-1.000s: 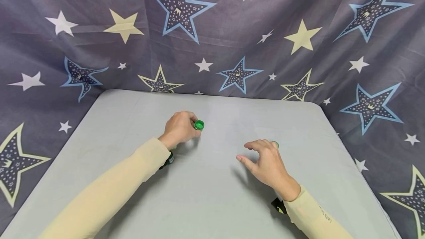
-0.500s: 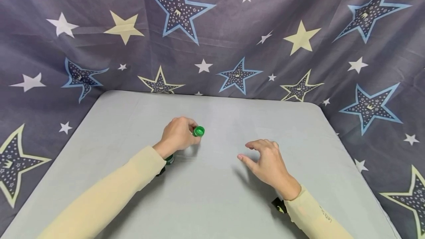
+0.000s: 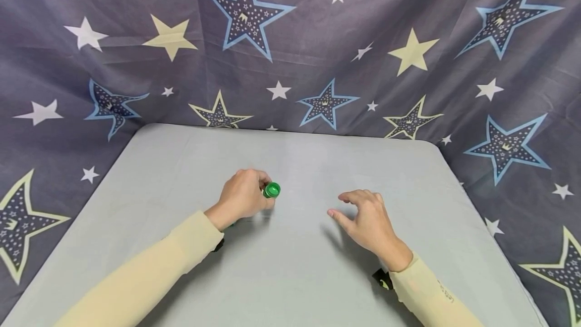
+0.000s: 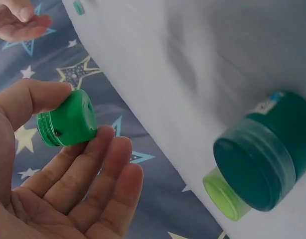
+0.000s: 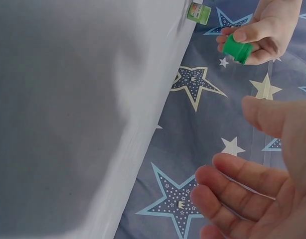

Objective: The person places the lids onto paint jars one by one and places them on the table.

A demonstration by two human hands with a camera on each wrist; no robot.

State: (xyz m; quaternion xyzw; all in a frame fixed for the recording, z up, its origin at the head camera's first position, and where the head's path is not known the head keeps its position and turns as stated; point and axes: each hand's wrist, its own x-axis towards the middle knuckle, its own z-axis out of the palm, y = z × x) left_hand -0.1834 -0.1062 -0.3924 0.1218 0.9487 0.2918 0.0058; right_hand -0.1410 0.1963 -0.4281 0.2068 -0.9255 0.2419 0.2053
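My left hand (image 3: pixel 242 193) pinches a small green jar (image 4: pixel 76 119) between thumb and fingers, held above the table. In the head view, the round green end of the jar (image 3: pixel 272 189) faces up towards me. The left wrist view shows a threaded rim at one end. My right hand (image 3: pixel 369 221) hovers to the right with thumb and fingers apart, holding nothing. Below the left wrist, a larger teal jar (image 4: pixel 262 154) with a clear band stands beside a light green jar (image 4: pixel 225 194). In the head view, my left hand and sleeve mostly hide both.
A grey-white covered table (image 3: pixel 290 266) lies under both hands. Across it, a small green item (image 4: pixel 79 7) sits near the far edge in the left wrist view. A dark star-patterned curtain (image 3: pixel 290 64) hangs behind and at both sides.
My left hand has drawn back towards me with the green jar. Its sleeve now covers more of the teal jar. The right hand has barely shifted.
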